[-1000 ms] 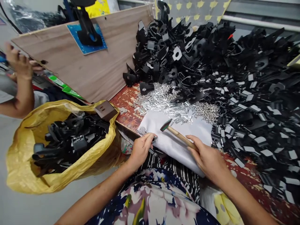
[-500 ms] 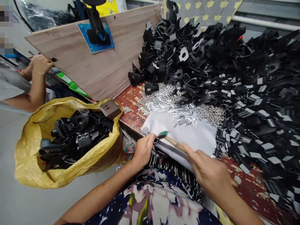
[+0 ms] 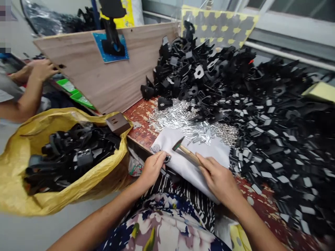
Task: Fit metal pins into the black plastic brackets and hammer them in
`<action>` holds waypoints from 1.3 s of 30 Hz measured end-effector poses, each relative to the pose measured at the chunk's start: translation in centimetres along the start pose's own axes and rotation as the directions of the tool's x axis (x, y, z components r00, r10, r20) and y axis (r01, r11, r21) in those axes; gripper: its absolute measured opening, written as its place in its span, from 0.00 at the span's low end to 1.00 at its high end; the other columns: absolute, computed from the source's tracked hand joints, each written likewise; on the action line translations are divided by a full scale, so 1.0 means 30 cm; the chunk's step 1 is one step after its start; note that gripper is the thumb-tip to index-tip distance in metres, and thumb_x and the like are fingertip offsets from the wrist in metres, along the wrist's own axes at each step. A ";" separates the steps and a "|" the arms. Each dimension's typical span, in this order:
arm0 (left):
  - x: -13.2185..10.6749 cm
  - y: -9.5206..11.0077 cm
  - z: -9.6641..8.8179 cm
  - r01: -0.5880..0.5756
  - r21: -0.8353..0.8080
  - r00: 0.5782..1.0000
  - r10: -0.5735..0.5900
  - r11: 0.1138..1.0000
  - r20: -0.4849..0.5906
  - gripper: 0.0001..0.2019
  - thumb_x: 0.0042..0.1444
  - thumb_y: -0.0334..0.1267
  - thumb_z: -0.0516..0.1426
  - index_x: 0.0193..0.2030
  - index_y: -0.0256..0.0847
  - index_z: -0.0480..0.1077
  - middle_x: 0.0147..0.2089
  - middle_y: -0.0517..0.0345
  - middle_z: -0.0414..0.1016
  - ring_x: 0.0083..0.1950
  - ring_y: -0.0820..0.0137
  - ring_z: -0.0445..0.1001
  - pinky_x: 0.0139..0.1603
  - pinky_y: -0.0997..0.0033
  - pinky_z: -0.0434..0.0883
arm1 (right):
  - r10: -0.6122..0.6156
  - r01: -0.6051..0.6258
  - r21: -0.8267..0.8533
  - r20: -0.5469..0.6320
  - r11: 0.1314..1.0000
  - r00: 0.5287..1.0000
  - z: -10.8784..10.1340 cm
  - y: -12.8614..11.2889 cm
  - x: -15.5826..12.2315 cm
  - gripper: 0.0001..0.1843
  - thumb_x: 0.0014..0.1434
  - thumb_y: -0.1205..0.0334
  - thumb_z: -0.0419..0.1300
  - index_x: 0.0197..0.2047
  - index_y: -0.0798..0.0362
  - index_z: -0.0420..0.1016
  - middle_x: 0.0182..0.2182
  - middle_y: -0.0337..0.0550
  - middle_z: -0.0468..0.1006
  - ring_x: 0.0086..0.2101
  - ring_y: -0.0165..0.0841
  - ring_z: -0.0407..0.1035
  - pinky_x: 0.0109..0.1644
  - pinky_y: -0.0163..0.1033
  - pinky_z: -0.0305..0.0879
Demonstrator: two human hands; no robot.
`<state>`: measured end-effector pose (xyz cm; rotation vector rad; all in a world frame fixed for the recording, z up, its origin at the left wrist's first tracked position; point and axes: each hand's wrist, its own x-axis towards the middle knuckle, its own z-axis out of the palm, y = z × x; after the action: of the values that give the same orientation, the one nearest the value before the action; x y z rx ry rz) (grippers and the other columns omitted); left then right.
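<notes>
My right hand [image 3: 217, 179] is closed round the wooden handle of a small hammer [image 3: 183, 148], whose metal head is raised a little above a white cloth [image 3: 209, 153]. My left hand [image 3: 151, 167] pinches a small dark part [image 3: 167, 159] at the cloth's near left edge, just below the hammer head; most of that part is hidden by my fingers. A heap of small silver pins [image 3: 183, 120] lies behind the cloth on the worn red table [image 3: 141, 115].
A big heap of black plastic parts [image 3: 248, 90] covers the table's back and right. A yellow bag [image 3: 62, 164] of black parts stands at the left. A wooden board [image 3: 110, 73] stands behind it. Another person's arm [image 3: 28, 90] works at the far left.
The hammer came down onto the part by my left hand half a second ago and its head has risen again. My left hand stayed in place; the camera shifted slightly.
</notes>
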<state>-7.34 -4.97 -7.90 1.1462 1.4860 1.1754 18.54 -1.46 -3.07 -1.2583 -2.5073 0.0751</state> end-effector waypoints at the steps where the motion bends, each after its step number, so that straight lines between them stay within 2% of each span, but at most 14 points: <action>1: -0.008 0.015 -0.005 0.023 -0.048 1.000 -0.023 0.999 -0.008 0.21 0.67 0.54 0.52 0.37 0.39 0.77 0.25 0.59 0.69 0.30 0.66 0.68 0.32 0.70 0.63 | 0.002 -0.004 -0.045 -0.049 0.999 0.999 -0.014 -0.010 0.014 0.20 0.70 0.62 0.54 0.63 0.48 0.74 0.46 0.51 0.80 0.39 0.38 0.76 0.37 0.41 0.73; 4: -0.035 0.073 -0.005 0.124 -0.204 0.991 -0.133 0.971 -0.030 0.22 0.64 0.58 0.55 0.50 0.42 0.74 0.26 0.61 0.70 0.26 0.70 0.64 0.24 0.74 0.59 | -0.018 0.022 0.029 -0.123 0.999 0.992 -0.065 -0.089 0.031 0.21 0.66 0.52 0.62 0.59 0.50 0.76 0.50 0.54 0.78 0.47 0.44 0.73 0.46 0.48 0.72; 6: -0.048 0.111 0.015 0.189 -0.319 0.982 -0.185 0.929 0.043 0.24 0.62 0.60 0.57 0.53 0.44 0.72 0.26 0.63 0.70 0.24 0.72 0.63 0.22 0.77 0.58 | -0.043 0.053 0.231 -0.045 0.972 0.998 -0.082 -0.157 0.025 0.27 0.63 0.47 0.66 0.61 0.50 0.74 0.48 0.50 0.79 0.46 0.41 0.73 0.49 0.46 0.71; 9: -0.052 0.145 0.061 0.297 -0.449 0.949 -0.209 0.842 0.236 0.26 0.60 0.61 0.59 0.54 0.43 0.70 0.28 0.63 0.70 0.23 0.74 0.61 0.22 0.78 0.61 | -0.056 -0.012 0.444 0.140 0.896 0.989 -0.080 -0.195 0.012 0.13 0.67 0.56 0.63 0.52 0.49 0.79 0.39 0.41 0.80 0.37 0.33 0.74 0.43 0.38 0.70; 11: -0.042 0.148 0.082 0.337 -0.489 0.930 -0.203 0.805 0.306 0.27 0.60 0.61 0.60 0.55 0.42 0.70 0.32 0.61 0.72 0.24 0.74 0.62 0.22 0.76 0.65 | 0.023 -0.125 0.525 0.196 0.842 0.980 -0.096 -0.147 0.013 0.09 0.68 0.61 0.59 0.38 0.51 0.80 0.30 0.37 0.78 0.30 0.29 0.72 0.35 0.34 0.68; 14: -0.013 0.132 0.085 0.326 -0.496 0.933 -0.188 0.805 0.308 0.25 0.60 0.58 0.60 0.55 0.42 0.70 0.36 0.58 0.73 0.26 0.73 0.64 0.23 0.74 0.70 | 0.324 -0.218 0.673 -0.034 0.707 0.945 -0.187 0.020 0.038 0.13 0.65 0.57 0.61 0.30 0.51 0.78 0.25 0.37 0.76 0.25 0.30 0.70 0.28 0.35 0.68; 16: 0.006 0.115 0.078 0.323 -0.483 0.933 -0.190 0.814 0.304 0.23 0.60 0.55 0.62 0.53 0.41 0.71 0.36 0.59 0.73 0.26 0.75 0.65 0.24 0.76 0.69 | 0.496 -0.129 0.760 -0.275 0.636 0.823 -0.265 0.148 0.076 0.14 0.69 0.51 0.55 0.41 0.48 0.79 0.30 0.40 0.77 0.29 0.32 0.73 0.33 0.39 0.73; 19: 0.032 0.090 0.077 0.342 -0.473 0.927 -0.210 0.812 0.309 0.20 0.57 0.52 0.65 0.49 0.40 0.72 0.32 0.62 0.73 0.22 0.78 0.65 0.22 0.78 0.65 | 0.570 0.006 0.824 -0.397 0.566 0.720 -0.301 0.268 0.181 0.22 0.72 0.46 0.46 0.62 0.43 0.69 0.44 0.45 0.80 0.36 0.33 0.77 0.40 0.42 0.77; 21: 0.048 0.077 0.083 0.359 -0.462 0.922 -0.229 0.811 0.313 0.20 0.54 0.52 0.66 0.45 0.39 0.72 0.29 0.63 0.73 0.18 0.79 0.66 0.21 0.79 0.63 | 0.492 -0.016 0.775 -0.385 0.632 0.781 -0.243 0.271 0.276 0.24 0.68 0.50 0.55 0.64 0.45 0.67 0.44 0.45 0.80 0.34 0.31 0.77 0.39 0.39 0.76; 24: 0.063 0.064 0.088 0.381 -0.449 0.914 -0.255 0.808 0.316 0.21 0.52 0.53 0.67 0.42 0.39 0.72 0.26 0.63 0.74 0.17 0.77 0.69 0.21 0.79 0.62 | 0.194 -0.061 0.428 -0.275 0.902 0.942 -0.096 0.199 0.422 0.16 0.63 0.62 0.61 0.54 0.54 0.78 0.48 0.47 0.80 0.45 0.31 0.77 0.47 0.34 0.73; 26: 0.063 0.061 0.082 0.392 -0.436 0.909 -0.268 0.810 0.320 0.21 0.51 0.53 0.68 0.42 0.39 0.72 0.26 0.63 0.75 0.18 0.76 0.71 0.22 0.79 0.64 | 0.117 -0.061 0.242 -0.225 0.968 0.967 -0.016 0.150 0.503 0.17 0.64 0.67 0.58 0.55 0.57 0.77 0.57 0.46 0.76 0.51 0.28 0.75 0.54 0.32 0.68; 29: 0.048 0.074 0.058 0.399 -0.418 0.903 -0.272 0.816 0.332 0.20 0.50 0.50 0.70 0.42 0.39 0.74 0.28 0.61 0.76 0.22 0.74 0.73 0.26 0.77 0.68 | 0.147 -0.107 0.194 -0.205 0.975 0.968 0.020 0.123 0.568 0.17 0.69 0.65 0.50 0.43 0.64 0.79 0.43 0.37 0.81 0.46 0.22 0.76 0.51 0.28 0.65; 33: 0.025 0.132 0.024 0.428 -0.448 0.883 -0.257 0.785 0.394 0.20 0.52 0.50 0.69 0.45 0.40 0.76 0.32 0.55 0.77 0.28 0.68 0.73 0.29 0.71 0.72 | 0.185 -0.114 0.300 -0.220 0.947 0.958 -0.030 0.109 0.507 0.22 0.71 0.63 0.44 0.44 0.64 0.78 0.37 0.34 0.81 0.41 0.21 0.77 0.48 0.25 0.66; 39: 0.052 0.201 0.043 0.511 -0.565 0.854 -0.308 0.648 0.419 0.28 0.55 0.58 0.65 0.59 0.53 0.72 0.51 0.50 0.81 0.40 0.59 0.79 0.26 0.70 0.74 | -0.081 0.131 0.555 -0.114 0.822 0.990 -0.041 -0.003 0.227 0.04 0.62 0.66 0.67 0.41 0.49 0.80 0.44 0.29 0.84 0.45 0.23 0.78 0.51 0.27 0.72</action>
<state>-5.55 -2.53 -2.30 0.4112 0.8978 1.0189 15.11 3.72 -0.04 -0.8501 -2.2244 0.6688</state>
